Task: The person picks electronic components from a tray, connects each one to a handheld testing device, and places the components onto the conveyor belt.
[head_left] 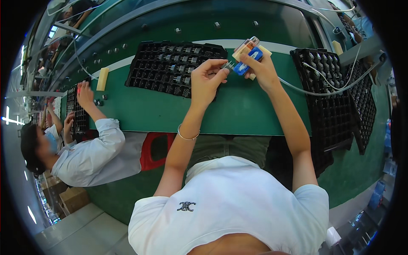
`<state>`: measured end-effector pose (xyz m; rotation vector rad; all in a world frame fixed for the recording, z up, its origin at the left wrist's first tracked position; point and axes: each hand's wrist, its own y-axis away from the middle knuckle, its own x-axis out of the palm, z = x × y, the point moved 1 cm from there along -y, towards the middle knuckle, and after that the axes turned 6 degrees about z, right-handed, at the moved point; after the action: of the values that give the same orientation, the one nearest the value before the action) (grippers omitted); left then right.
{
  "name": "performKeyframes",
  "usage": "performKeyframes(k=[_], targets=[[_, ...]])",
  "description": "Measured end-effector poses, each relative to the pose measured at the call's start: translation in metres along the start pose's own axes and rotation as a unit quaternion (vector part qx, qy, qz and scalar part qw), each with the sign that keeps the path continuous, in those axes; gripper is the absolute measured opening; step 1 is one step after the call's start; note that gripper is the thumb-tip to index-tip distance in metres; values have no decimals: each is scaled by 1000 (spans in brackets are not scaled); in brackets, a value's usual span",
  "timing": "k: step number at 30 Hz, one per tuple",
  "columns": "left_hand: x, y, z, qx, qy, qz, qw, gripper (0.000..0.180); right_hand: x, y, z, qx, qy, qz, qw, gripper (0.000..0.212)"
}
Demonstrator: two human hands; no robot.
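My left hand [207, 83] pinches a small metallic part with thin pins [228, 65] between thumb and fingertips. My right hand [262, 70] is wrapped round a handheld tool [243, 68] with blue, pale yellow and clear orange sections; its exact kind is unclear. The part is held close to the tool's blue end, and I cannot tell whether they touch. Behind my left hand lies a black compartment tray [138, 70] with several similar small pinned parts in its pockets.
More black trays [327, 108] stand at the right edge of the green worktable [255, 114]. A pale tube [304, 90] runs rightward from near my right hand. Loose small parts [178, 30] sit farther back. At left, a co-worker [91, 148] reaches over another tray, near a yellow block [103, 79].
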<state>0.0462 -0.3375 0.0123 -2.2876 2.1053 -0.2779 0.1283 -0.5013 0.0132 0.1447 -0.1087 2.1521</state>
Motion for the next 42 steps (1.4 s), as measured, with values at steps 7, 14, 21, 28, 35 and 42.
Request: performKeyframes(k=[7, 14, 21, 28, 35, 42], targets=[[7, 1, 0, 18, -22, -9, 1000, 22, 1, 4, -12, 37, -82, 42, 995, 34], [-3, 4, 9, 19, -122, 4, 992, 28, -12, 12, -17, 118, -153, 120, 974, 35], [-116, -1, -2, 45, -694, -192, 692, 42, -73, 12, -7, -69, 268, -139, 951, 40], [-134, -9, 18, -41, -675, -165, 718, 40, -57, 16, -17, -89, 454, -168, 871, 43], [-135, -14, 17, -42, -613, -190, 766, 23, -49, 16, -18, -118, 475, -206, 848, 40], [-118, -11, 0, -39, -336, -193, 921, 9, -48, 16, -19, -113, 469, -208, 851, 38]])
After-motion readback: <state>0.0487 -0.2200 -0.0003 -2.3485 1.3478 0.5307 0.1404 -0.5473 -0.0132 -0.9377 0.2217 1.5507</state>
